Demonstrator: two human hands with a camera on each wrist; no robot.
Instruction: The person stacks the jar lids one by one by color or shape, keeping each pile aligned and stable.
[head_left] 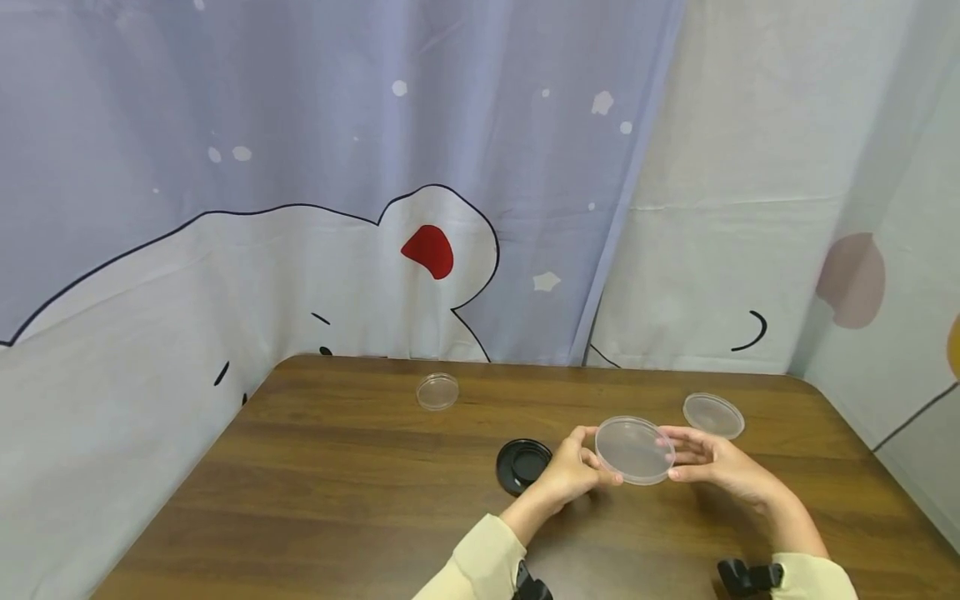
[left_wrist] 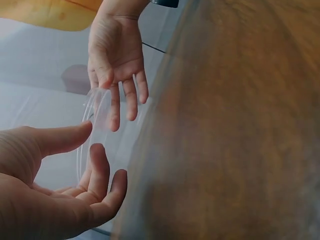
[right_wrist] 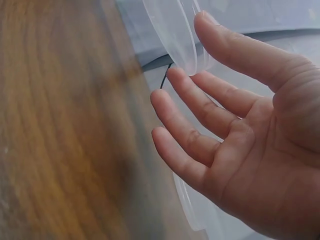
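A clear round petri dish (head_left: pixel 635 451) is held up over the table between both hands, tilted so its flat face shows in the head view. My left hand (head_left: pixel 573 473) pinches its left edge with the thumb in front and fingers behind. On the opposite edge, my right hand (head_left: pixel 723 467) pinches it between thumb and forefinger, the other fingers spread loosely. In the right wrist view the dish (right_wrist: pixel 172 32) shows a doubled rim at the thumb tip (right_wrist: pixel 204 22). The left wrist view shows the dish (left_wrist: pixel 102 112) nearly edge-on.
Beside the left hand, a black round lid-like piece (head_left: pixel 517 468) with a raised ring lies on the brown wooden table (head_left: pixel 337 483). A smaller clear dish (head_left: pixel 437 392) sits near the back edge. Another clear round dish or lid (head_left: pixel 714 416) lies behind the right hand. Printed curtains (head_left: pixel 525 208) hang behind.
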